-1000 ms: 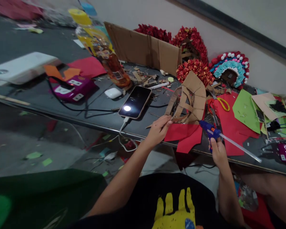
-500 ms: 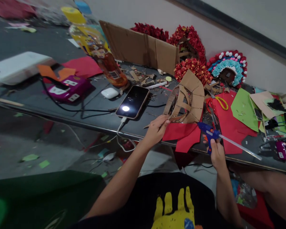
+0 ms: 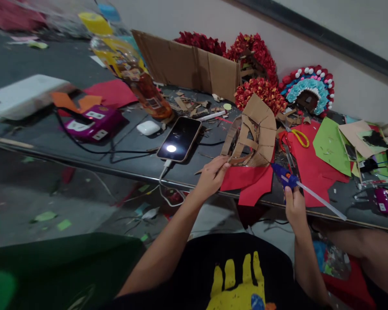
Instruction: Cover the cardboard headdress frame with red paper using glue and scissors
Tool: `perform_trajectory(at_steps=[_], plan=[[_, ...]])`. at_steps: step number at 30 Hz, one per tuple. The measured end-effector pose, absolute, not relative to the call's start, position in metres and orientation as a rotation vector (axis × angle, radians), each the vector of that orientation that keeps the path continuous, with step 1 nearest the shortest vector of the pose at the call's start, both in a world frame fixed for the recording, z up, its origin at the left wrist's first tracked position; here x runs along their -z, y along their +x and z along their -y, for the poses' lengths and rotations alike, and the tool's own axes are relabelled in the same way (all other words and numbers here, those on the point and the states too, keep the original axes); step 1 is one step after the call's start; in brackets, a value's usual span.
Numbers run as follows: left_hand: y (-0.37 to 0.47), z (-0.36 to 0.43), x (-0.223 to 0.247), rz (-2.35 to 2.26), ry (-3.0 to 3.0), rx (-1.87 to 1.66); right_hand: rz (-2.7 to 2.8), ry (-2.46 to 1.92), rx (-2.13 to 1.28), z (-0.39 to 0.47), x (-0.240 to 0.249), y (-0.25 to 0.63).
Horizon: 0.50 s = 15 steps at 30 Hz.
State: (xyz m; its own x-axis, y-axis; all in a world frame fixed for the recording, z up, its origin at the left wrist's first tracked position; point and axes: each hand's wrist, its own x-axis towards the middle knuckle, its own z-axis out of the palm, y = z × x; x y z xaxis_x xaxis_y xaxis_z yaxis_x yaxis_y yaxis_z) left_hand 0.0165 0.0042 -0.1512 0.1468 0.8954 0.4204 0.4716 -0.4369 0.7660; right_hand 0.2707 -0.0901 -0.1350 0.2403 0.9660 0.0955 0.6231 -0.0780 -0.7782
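Item count, by kind
The tally stands at one left hand (image 3: pixel 211 174), one right hand (image 3: pixel 295 209), one glue gun (image 3: pixel 283 174), one glue stick (image 3: pixel 323 200), one bare cardboard frame (image 3: pixel 267 129), one cardboard panel (image 3: pixel 184 64), one phone (image 3: pixel 183 134), one small white case (image 3: pixel 148 128), two bottles (image 3: pixel 132 75), two purple power sockets (image 3: pixel 98 125), and at least three red ruffled pieces (image 3: pixel 261 93); cardboard scraps (image 3: pixel 182 103) are too small to count reliably.

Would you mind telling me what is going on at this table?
A person's left hand holds the near edge of a cardboard frame made of strips and panels. The right hand grips a blue glue gun, its tip close to the frame's lower right corner; whether they touch is unclear. Red paper lies at the frame's near side, and a phone lies to its left.
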Motion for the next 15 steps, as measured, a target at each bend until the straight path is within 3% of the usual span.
perform_trajectory(at_steps=[5,10,15], plan=[[0.016,-0.006,0.153,-1.276,2.007,-1.273,1.525,-1.694,-0.845,0.094,0.136,0.266],[0.017,-0.005,0.149,-1.258,1.99,-1.256,1.523,-1.792,-0.559,0.092,0.13,0.271],[0.017,-0.005,0.149,-1.284,1.943,-1.249,1.402,-1.686,-0.621,0.094,0.13,0.275]])
